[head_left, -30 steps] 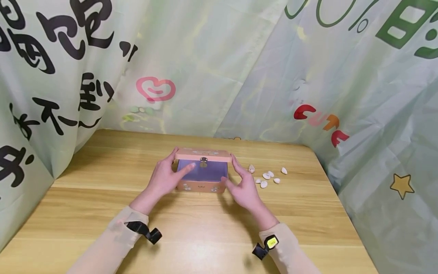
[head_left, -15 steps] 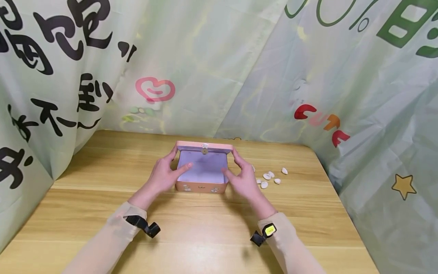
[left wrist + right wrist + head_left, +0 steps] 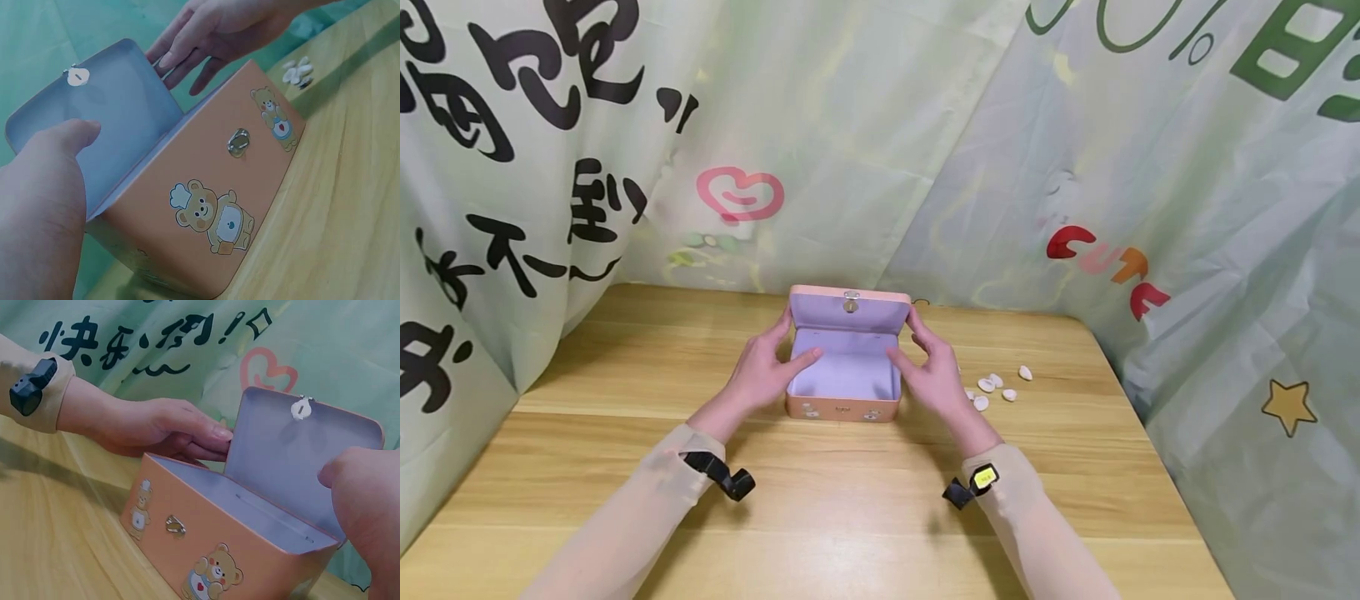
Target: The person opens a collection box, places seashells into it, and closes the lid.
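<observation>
An orange-pink box (image 3: 842, 410) with bear pictures and a lavender inside stands on the wooden table. Its hinged lid (image 3: 857, 315) is tilted up and back, and a round metal latch tab (image 3: 301, 409) hangs from the lid's edge. The matching metal catch (image 3: 239, 143) sits on the box front. At the lid's left edge my left hand (image 3: 758, 375) touches with its fingers extended, thumb stretched over the box opening. My right hand (image 3: 936, 379) mirrors it along the lid's right edge, its fingers extended and the thumb pointing inward.
Several small white shell-like pieces (image 3: 987, 385) lie on the table (image 3: 842, 508) to the right of the box, partly behind the right hand. A printed pale-green curtain (image 3: 850, 150) hangs behind the table and along both sides.
The lid has swung up and back from nearly closed over the box, showing its lavender underside. Both hands have moved slightly away from the person with it, fingers at its sides.
</observation>
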A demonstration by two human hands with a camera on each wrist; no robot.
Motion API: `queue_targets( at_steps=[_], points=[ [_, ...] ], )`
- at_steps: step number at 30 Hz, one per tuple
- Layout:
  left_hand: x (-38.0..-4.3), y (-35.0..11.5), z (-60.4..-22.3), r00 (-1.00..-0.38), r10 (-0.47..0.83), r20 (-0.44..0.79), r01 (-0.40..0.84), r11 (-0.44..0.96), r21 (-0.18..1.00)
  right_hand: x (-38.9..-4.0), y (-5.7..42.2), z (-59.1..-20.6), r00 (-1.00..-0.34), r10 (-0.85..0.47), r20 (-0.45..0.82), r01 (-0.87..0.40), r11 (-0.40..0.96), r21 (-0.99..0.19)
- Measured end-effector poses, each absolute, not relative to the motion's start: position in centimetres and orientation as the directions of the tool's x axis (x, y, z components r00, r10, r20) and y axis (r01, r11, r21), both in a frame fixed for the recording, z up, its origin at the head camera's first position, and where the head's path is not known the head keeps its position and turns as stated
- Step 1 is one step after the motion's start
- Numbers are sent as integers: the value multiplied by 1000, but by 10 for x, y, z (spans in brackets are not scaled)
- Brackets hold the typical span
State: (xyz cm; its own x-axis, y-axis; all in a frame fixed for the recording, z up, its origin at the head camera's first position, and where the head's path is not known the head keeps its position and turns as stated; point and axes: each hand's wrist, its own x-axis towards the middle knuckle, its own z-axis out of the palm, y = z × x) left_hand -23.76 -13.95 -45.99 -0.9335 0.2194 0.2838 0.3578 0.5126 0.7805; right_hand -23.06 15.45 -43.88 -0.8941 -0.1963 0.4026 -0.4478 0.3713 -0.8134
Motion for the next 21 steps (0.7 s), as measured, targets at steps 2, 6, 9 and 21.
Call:
queue_targets(
  at_steps=[2, 6, 9, 21],
  points=[
    [-241, -140, -460, -933, 214, 288, 358, 501, 788, -234, 155, -439, -887, -208, 413, -462, 371, -805],
    [-249, -141, -460, -932, 206, 298, 362, 479, 799, -242, 156, -441, -869, -230, 439, -496, 401, -770],
    [-256, -142, -459, -933, 206, 296, 360, 476, 803, -249, 157, -442, -863, -238, 445, -504, 431, -748],
    [-276, -146, -461, -936, 245, 251, 344, 499, 795, -270, 160, -448, -874, -239, 423, -485, 483, -729]
  ],
)
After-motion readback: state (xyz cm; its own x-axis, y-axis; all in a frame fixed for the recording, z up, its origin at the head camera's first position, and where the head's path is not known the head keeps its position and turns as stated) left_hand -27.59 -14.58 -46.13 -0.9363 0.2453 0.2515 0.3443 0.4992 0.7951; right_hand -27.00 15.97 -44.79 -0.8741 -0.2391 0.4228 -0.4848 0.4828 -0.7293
